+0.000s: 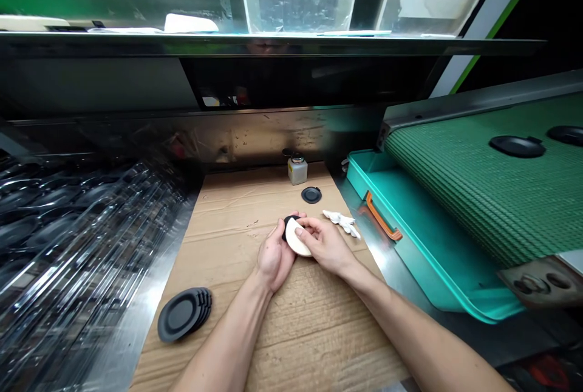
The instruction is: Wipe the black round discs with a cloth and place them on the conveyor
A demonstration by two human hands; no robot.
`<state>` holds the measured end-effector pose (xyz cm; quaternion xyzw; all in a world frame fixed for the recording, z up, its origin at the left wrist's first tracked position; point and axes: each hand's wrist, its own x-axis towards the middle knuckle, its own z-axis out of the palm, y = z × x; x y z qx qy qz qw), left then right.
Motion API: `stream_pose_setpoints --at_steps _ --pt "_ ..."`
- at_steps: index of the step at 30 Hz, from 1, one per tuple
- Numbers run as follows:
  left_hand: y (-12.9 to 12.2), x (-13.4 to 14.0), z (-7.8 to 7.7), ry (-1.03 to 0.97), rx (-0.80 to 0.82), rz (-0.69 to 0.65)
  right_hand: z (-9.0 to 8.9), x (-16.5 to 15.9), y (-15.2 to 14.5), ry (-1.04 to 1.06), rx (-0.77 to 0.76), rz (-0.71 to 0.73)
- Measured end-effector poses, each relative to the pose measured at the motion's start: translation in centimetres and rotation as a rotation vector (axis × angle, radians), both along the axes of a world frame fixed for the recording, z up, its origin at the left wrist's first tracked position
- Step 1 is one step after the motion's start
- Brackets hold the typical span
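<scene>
Over the middle of the cardboard sheet (237,228), my left hand (276,255) is closed around a black round lid-like part (286,228), most of it hidden. My right hand (324,245) pinches a white round pad (297,245) between thumb and fingers. The pad lies against the black part and covers much of it. Just beyond my hands is another black round part (311,195), flat on the cardboard. A crumpled white cloth or tissue (342,222) lies right of my right hand. Near my left forearm rests an overlapping stack of black parts (184,314).
A small squarish bottle (297,170) stands at the cardboard's far edge. Clear plastic trays (91,228) pile up at left. On the right, a teal bin (428,258) with an orange handle (382,217) sits below a green conveyor belt (492,185) carrying black parts (517,146).
</scene>
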<state>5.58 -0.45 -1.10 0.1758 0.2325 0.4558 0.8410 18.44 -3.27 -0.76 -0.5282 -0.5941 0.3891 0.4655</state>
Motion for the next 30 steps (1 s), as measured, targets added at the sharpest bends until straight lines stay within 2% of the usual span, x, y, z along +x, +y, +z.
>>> stream_pose_setpoints --at_steps 2,6,10,12,16,21,24,28,30 --pt "-0.2 0.0 0.1 0.039 0.012 -0.010 0.0 0.0 0.0 -0.034 -0.018 0.032" --pt "-0.3 0.0 0.1 0.078 -0.002 0.008 0.9 0.9 -0.5 -0.257 -0.049 0.100" --pt "-0.2 0.1 -0.1 0.055 0.012 0.019 1.6 1.3 -0.5 -0.488 -0.005 -0.185" --pt "-0.2 0.1 -0.1 0.055 0.024 0.017 1.9 1.0 -0.3 -0.496 0.032 -0.228" --pt "-0.2 0.1 0.1 0.063 0.011 -0.011 2.3 0.8 -0.2 -0.489 0.052 -0.044" --pt "-0.2 0.4 0.0 0.080 0.024 -0.005 2.2 0.3 -0.3 -0.643 0.133 -0.246" --pt "-0.1 0.5 -0.2 0.077 0.018 0.010 2.0 -0.2 0.0 -0.678 0.182 -0.178" --pt "0.0 0.5 -0.3 0.095 0.014 0.026 1.8 0.2 0.3 -0.753 0.152 -0.279" --pt "0.0 0.5 -0.3 0.098 0.019 0.030 1.6 0.2 0.3 -0.713 0.181 -0.223"
